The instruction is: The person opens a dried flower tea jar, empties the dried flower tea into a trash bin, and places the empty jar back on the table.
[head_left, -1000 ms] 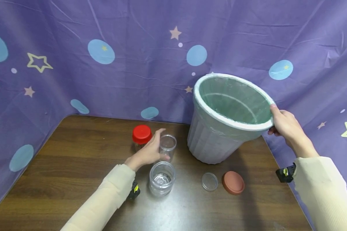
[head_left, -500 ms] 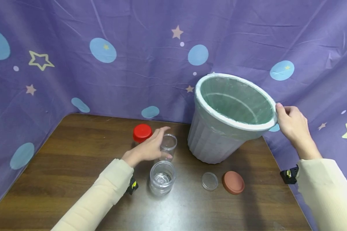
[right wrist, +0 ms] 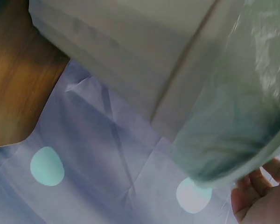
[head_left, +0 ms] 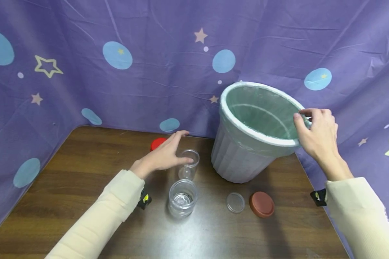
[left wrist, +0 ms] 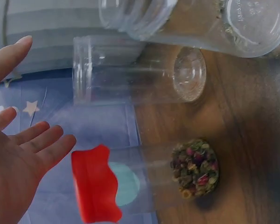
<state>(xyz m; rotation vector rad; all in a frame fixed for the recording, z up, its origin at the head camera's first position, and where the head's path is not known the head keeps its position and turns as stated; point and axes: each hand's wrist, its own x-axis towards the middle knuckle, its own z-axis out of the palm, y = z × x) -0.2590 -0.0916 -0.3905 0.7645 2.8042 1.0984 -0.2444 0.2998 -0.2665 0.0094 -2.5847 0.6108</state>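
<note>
My left hand (head_left: 163,153) is spread above the tall clear jar (head_left: 186,173), fingers and thumb apart and nothing held. In the left wrist view that jar is lidless, with only specks at its base. Beside it stands a jar with a red lid (left wrist: 95,184), dried flowers (left wrist: 196,168) at its bottom; my left hand mostly hides it in the head view. Nearer me is a wide, lidless clear jar (head_left: 182,201). My right hand (head_left: 321,135) is at the right rim of a pale grey bin (head_left: 235,158) lined with a greenish bag, its thumb and fingers parted.
A small clear lid (head_left: 235,203) and a reddish-brown lid (head_left: 262,204) lie on the wooden table (head_left: 68,194), in front of the bin. Behind the table hangs a purple curtain (head_left: 155,64) with stars and blue ovals.
My right hand has loosened from the bin's rim and moved up over it. My left hand has risen and drawn slightly away from the tall jar, covering more of the red lid.
</note>
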